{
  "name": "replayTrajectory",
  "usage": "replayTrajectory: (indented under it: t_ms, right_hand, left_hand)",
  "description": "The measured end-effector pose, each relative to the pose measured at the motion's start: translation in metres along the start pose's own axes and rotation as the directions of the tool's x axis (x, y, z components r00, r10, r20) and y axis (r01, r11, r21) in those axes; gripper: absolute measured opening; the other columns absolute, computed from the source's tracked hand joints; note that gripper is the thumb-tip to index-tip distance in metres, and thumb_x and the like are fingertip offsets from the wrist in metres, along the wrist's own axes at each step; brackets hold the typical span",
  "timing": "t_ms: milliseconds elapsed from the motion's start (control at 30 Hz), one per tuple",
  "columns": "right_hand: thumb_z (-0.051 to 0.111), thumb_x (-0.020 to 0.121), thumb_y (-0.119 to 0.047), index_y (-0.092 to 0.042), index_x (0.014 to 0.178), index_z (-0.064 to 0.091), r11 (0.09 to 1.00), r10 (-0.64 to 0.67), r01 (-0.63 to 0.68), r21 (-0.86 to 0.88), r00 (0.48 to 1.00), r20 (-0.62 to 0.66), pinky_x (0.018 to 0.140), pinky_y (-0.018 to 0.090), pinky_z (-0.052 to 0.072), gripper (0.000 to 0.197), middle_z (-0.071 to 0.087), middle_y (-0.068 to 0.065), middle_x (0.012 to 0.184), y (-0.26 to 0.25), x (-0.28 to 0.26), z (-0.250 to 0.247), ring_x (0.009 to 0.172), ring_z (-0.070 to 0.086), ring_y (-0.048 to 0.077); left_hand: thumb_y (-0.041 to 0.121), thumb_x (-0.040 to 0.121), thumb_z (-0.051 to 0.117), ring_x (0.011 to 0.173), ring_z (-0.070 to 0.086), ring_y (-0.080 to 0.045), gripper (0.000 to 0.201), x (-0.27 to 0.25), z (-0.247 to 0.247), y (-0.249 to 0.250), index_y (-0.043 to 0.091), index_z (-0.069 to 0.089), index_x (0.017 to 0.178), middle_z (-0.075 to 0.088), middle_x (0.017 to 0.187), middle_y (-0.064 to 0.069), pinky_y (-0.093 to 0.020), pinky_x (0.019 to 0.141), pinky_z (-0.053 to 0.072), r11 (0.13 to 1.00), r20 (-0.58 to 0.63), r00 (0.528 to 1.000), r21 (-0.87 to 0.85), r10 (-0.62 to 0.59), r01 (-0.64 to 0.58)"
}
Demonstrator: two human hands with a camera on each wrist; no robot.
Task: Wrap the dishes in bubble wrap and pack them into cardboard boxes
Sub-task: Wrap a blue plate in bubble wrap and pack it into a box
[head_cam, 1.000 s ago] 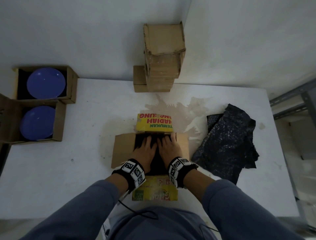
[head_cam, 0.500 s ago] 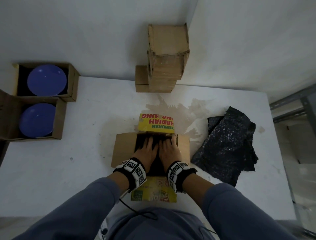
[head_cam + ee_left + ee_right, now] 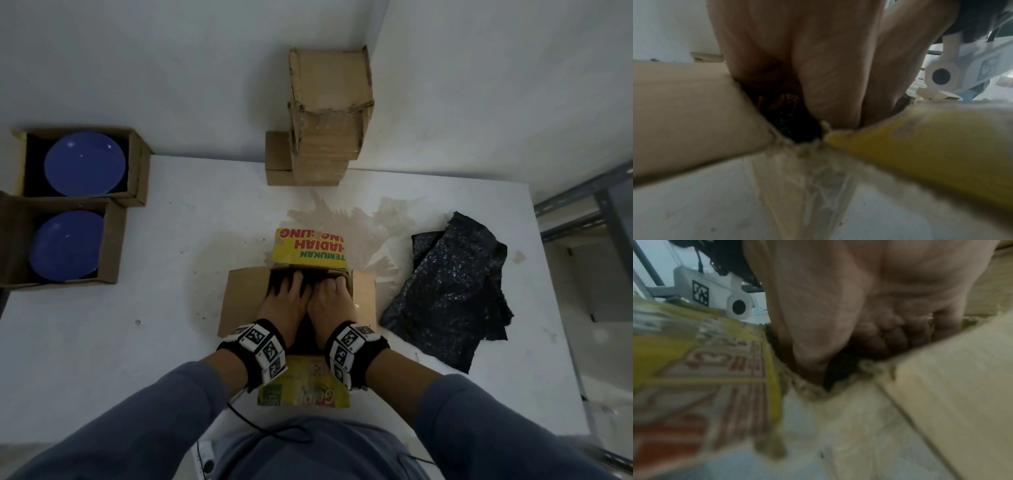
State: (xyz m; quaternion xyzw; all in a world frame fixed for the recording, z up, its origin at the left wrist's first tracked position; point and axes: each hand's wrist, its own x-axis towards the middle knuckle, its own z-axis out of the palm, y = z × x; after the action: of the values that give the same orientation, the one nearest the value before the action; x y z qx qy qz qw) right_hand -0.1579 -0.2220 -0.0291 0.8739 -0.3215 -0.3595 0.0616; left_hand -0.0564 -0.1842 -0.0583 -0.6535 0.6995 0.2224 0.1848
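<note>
An open cardboard box (image 3: 245,298) with yellow printed flaps (image 3: 310,251) sits on the white table (image 3: 137,342) in front of me. Inside it lies a dish bundled in black bubble wrap (image 3: 275,286), mostly hidden under my hands. My left hand (image 3: 289,287) lies flat on the bundle with fingers spread. My right hand (image 3: 334,287) presses beside it, its fingertips bent down at the far wall. The left wrist view shows my left hand (image 3: 818,65) over the dark wrap (image 3: 789,120). In the right wrist view my right hand (image 3: 859,305) pushes on the wrap (image 3: 840,368).
Two open boxes at the left each hold a blue plate (image 3: 84,163) (image 3: 66,245). A stack of cardboard boxes (image 3: 329,120) stands at the back against the wall. Loose black bubble wrap sheets (image 3: 452,291) lie to the right. A metal shelf (image 3: 582,192) stands beyond the table's right edge.
Both hands stay inside the box on the wrapped bundle. The fingers have crept slightly toward the far wall.
</note>
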Motion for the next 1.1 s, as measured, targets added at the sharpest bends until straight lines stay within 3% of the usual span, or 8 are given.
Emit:
replayTrajectory:
  t_ms: [133,433,567,667,767,933,1033,1100]
  right_hand:
    - [0.042,0.100,-0.018,0.003,0.133,0.040,0.980,0.022,-0.020,0.199,1.000,-0.009,0.090,0.039,0.044,0.039,0.045,0.024,0.130,-0.009,0.003,0.011,0.112,0.049,0.035]
    - [0.047,0.100,-0.019,0.000,0.152,0.004,0.887,0.033,-0.069,0.456,0.996,0.087,0.101,0.051,0.045,0.070,0.005,0.031,0.155,-0.013,0.010,0.024,0.134,0.028,0.049]
    - [0.054,0.096,-0.021,0.002,0.146,0.026,0.902,-0.015,-0.019,0.432,0.997,0.075,0.096,0.046,0.049,0.061,0.030,0.029,0.143,-0.002,0.002,0.010,0.122,0.045,0.044]
    - [0.061,0.088,-0.025,-0.008,0.118,0.057,0.809,-0.015,0.127,0.574,0.980,-0.197,0.085,0.040,0.050,0.035,0.056,0.013,0.115,0.021,-0.019,-0.002,0.105,0.057,0.031]
    - [0.062,0.081,-0.033,-0.016,0.102,0.062,0.730,0.244,0.113,0.674,0.878,-0.411,0.080,0.038,0.046,0.027,0.059,0.004,0.103,0.045,-0.039,0.014,0.096,0.055,0.026]
    - [0.072,0.079,-0.040,-0.018,0.120,0.051,0.287,0.575,-0.158,0.945,0.817,-0.038,0.090,0.043,0.048,0.051,0.049,0.006,0.120,0.062,-0.056,0.065,0.108,0.052,0.027]
    - [0.071,0.082,-0.045,-0.019,0.134,0.042,-0.063,0.472,-0.209,0.976,0.855,0.214,0.091,0.044,0.052,0.065,0.058,0.007,0.118,0.061,-0.062,0.082,0.104,0.059,0.027]
    - [0.073,0.083,-0.039,-0.020,0.135,0.043,-0.146,0.455,-0.178,0.973,0.861,0.226,0.086,0.043,0.055,0.063,0.064,0.005,0.106,0.060,-0.067,0.088,0.093,0.063,0.023]
  left_hand:
    - [0.019,0.090,0.060,0.141,0.022,-0.038,0.087,-0.002,0.003,0.002,0.011,0.001,0.154,0.000,0.157,-0.022,-0.042,0.111,0.035,1.000,0.045,0.999,-0.006,-0.030,0.030]
    - [0.030,0.091,0.060,0.144,0.012,-0.041,0.093,0.004,0.003,0.006,0.011,-0.004,0.155,-0.008,0.157,-0.022,-0.051,0.116,0.027,0.991,0.137,0.990,-0.123,-0.034,0.051]
    - [0.013,0.086,0.065,0.135,0.034,-0.035,0.082,-0.005,-0.012,-0.005,0.013,0.017,0.153,0.012,0.154,-0.018,-0.043,0.105,0.043,0.980,0.086,0.996,-0.195,0.039,-0.021]
    - [0.017,0.086,0.066,0.117,0.054,-0.026,0.048,-0.026,-0.032,-0.024,0.018,0.053,0.132,0.051,0.132,-0.006,-0.037,0.097,0.048,0.902,-0.146,0.982,-0.397,0.123,-0.172]
    - [0.017,0.081,0.070,0.105,0.057,-0.017,0.035,-0.054,-0.033,-0.056,0.025,0.062,0.114,0.052,0.118,0.002,-0.031,0.089,0.049,0.818,-0.430,0.891,-0.559,-0.149,-0.133]
    - [0.022,0.078,0.081,0.114,0.051,-0.030,0.069,-0.083,0.001,-0.084,0.020,0.040,0.134,0.039,0.131,-0.011,-0.037,0.092,0.048,0.415,-0.051,0.836,-0.883,-0.547,0.217]
    - [0.023,0.079,0.082,0.108,0.059,-0.029,0.078,-0.094,0.022,-0.083,0.021,0.033,0.140,0.057,0.117,-0.011,-0.041,0.090,0.051,0.180,0.039,0.839,-0.971,-0.542,0.161]
    - [0.018,0.078,0.082,0.101,0.062,-0.028,0.074,-0.100,0.030,-0.078,0.024,0.039,0.138,0.062,0.108,-0.011,-0.039,0.085,0.051,0.127,-0.008,0.799,-0.988,-0.601,0.085]
